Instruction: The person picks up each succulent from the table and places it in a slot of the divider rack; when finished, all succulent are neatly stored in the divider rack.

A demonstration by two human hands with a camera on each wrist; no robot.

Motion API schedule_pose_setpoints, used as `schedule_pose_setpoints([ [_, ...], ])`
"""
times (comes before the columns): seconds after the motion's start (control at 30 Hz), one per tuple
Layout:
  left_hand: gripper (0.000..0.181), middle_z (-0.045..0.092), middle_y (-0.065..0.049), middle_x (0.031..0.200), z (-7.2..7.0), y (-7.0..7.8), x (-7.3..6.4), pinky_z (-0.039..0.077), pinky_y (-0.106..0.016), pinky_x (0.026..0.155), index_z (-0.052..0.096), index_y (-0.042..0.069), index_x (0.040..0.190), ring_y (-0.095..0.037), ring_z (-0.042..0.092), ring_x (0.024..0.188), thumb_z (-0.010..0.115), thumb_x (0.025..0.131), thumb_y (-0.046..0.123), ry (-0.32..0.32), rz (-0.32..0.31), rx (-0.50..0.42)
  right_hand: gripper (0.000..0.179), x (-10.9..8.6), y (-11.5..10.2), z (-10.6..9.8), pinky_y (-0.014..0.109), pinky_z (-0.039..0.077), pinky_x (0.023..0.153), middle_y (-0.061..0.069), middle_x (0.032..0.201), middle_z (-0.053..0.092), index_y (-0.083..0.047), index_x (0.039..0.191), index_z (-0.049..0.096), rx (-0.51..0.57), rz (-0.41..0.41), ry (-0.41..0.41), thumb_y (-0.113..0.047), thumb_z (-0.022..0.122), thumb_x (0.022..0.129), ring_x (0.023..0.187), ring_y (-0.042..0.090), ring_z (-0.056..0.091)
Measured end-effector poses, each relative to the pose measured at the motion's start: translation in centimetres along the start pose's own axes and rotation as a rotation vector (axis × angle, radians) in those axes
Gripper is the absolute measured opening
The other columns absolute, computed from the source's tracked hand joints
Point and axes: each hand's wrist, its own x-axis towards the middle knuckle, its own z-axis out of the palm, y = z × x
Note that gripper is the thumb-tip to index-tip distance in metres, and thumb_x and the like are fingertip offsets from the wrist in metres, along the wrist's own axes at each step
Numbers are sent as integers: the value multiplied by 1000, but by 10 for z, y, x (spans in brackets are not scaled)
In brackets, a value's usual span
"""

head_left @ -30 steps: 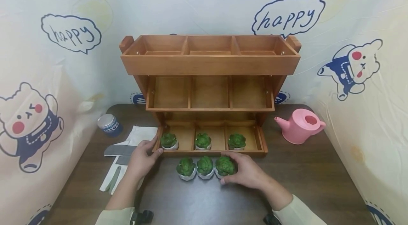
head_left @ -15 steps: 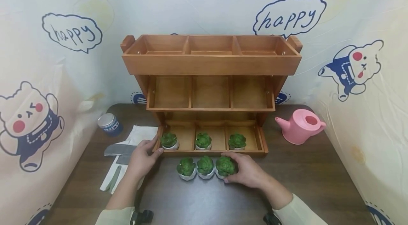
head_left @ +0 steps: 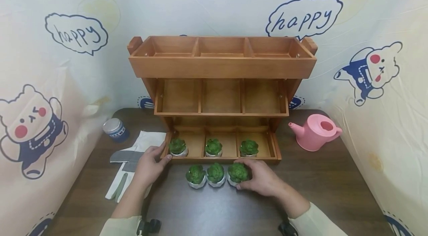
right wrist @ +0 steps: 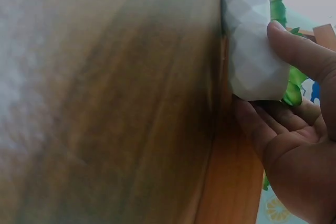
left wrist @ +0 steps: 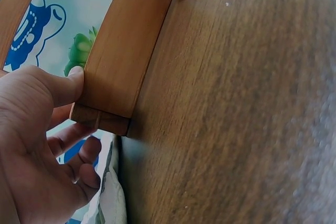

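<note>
My right hand [head_left: 264,181] holds the rightmost of three small potted succulents [head_left: 238,172] standing in a row in front of the wooden shelf [head_left: 222,68]. In the right wrist view, the thumb lies on the faceted white pot [right wrist: 257,66], and the fingers reach round its other side. My left hand [head_left: 149,166] grips the lower left front corner of the shelf, its thumb on the front board [left wrist: 118,56] in the left wrist view. Three more succulents sit in the bottom tier: one at left [head_left: 178,147], one in the middle [head_left: 213,147], one at right [head_left: 249,148].
To the right stands a pink watering can [head_left: 314,132]. White and grey gloves [head_left: 133,158] lie at left, partly behind my left arm, near a blue jar with a pale lid [head_left: 115,130]. A printed cloth [head_left: 214,2] hangs behind the table.
The right thumb has closed in on the rightmost succulent's pot. That succulent has shifted slightly to the right, away from its neighbour. My left hand stays at the shelf corner.
</note>
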Motion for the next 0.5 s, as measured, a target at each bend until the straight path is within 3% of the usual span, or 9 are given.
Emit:
schedule_pose_setpoints([
  [0.5, 64, 62, -15, 121, 1, 0, 0, 50, -54, 89, 51, 12, 154, -33, 58, 104, 74, 97, 30, 0, -6, -2, 77, -4, -12, -25, 43, 54, 90, -3, 115, 70, -19, 141, 61, 16, 57, 53, -36, 94, 74, 99, 12, 64],
])
